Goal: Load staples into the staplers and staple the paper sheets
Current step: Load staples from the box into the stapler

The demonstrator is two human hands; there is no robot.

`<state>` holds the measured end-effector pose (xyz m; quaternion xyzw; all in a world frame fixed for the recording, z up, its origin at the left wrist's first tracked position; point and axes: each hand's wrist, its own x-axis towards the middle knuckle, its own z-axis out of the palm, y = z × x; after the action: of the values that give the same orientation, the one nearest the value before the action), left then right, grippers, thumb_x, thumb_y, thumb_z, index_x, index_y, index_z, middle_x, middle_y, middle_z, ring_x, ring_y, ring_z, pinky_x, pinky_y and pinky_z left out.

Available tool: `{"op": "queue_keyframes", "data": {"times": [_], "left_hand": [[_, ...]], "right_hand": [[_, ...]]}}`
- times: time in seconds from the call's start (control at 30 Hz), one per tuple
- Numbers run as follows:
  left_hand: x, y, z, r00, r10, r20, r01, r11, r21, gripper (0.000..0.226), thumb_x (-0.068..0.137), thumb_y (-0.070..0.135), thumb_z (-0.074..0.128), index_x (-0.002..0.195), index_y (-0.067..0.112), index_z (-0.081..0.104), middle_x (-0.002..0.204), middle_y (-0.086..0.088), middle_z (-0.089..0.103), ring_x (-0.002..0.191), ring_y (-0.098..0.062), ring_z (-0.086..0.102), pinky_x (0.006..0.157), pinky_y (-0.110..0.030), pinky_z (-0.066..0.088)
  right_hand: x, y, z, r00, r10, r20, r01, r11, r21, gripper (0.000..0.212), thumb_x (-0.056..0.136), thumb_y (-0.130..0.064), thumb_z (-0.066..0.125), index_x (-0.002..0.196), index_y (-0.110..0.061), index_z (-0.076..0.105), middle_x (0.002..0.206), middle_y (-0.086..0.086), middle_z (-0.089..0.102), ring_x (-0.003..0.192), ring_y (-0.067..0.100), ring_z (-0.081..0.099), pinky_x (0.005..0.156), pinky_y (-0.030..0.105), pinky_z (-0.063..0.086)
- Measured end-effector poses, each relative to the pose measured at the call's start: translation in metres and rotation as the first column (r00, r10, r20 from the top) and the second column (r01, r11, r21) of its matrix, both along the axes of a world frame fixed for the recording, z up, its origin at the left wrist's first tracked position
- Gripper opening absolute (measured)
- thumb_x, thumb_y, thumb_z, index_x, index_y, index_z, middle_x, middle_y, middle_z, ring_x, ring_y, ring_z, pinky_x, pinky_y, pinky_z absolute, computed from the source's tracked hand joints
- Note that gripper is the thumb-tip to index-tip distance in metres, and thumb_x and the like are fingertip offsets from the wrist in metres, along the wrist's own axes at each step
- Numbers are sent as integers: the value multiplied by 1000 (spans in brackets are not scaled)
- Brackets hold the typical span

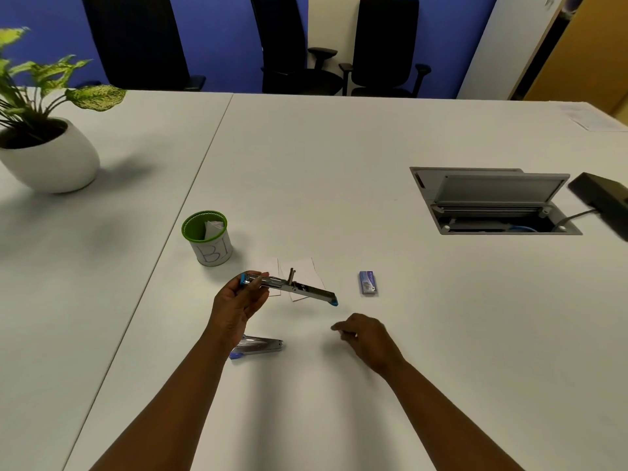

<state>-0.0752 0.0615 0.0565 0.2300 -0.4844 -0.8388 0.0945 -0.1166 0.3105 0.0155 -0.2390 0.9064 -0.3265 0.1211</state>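
A single head-worn, wide-angle view looks forward and down over the white surface (339,164), near the person's forearms, with chairs (384,45) and wall at the far edge.

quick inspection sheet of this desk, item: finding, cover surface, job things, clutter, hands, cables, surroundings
surface: white table, seam running down its left part
job's things: opened stapler held above paper sheets; second stapler lying near the left forearm; staple box right of the sheets
clutter: green-rimmed cup with folded paper inside; potted plant far left
grippers: left hand grips the opened stapler at one end; right hand hovers, fingers loosely curled, holding nothing
cables: one cable runs from the open floor box to a black device
surroundings: black office chairs, blue wall
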Motion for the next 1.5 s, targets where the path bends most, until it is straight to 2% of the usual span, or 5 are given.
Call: {"op": "queue_keyframes", "data": {"times": [0.23,0.43,0.73,1.1,1.5], "left_hand": [[6,-2,9,993,-116,-38,117,993,32,22,91,-1,47,88,15,62,82,1,77,75,-9,72,62,-18,58],[8,18,11,980,-190,-62,192,981,33,23,90,-4,44,88,12,60,82,0,76,76,-9,72,61,-17,57],[9,46,14,961,-256,-105,260,965,33,16,80,-1,56,90,11,61,75,2,74,71,-10,71,61,-18,56],[9,48,16,961,-255,-110,263,963,65,21,89,-3,46,90,12,60,83,0,76,74,-11,72,59,-17,56],[11,47,11,975,-206,-84,214,971,107,19,89,0,47,92,13,60,83,0,77,74,-12,73,54,-16,55]], "right_hand": [[-12,19,57,846,-351,402,529,651,-545,24,69,15,68,88,-1,69,79,12,69,57,3,65,62,13,55],[-1,-3,119,881,-303,364,472,491,-733,16,71,5,72,80,-8,71,61,-9,71,59,6,66,56,13,51],[32,-53,118,874,-300,-382,140,909,-392,5,73,-25,73,77,-22,73,78,-10,72,95,17,55,81,22,27],[36,-56,109,868,-374,-327,255,900,-353,12,69,-27,78,79,-23,74,87,-3,65,97,22,52,78,31,36],[37,-57,117,933,-128,-337,121,992,-44,15,85,-19,61,89,-13,73,95,4,71,100,24,55,83,38,45]]}}
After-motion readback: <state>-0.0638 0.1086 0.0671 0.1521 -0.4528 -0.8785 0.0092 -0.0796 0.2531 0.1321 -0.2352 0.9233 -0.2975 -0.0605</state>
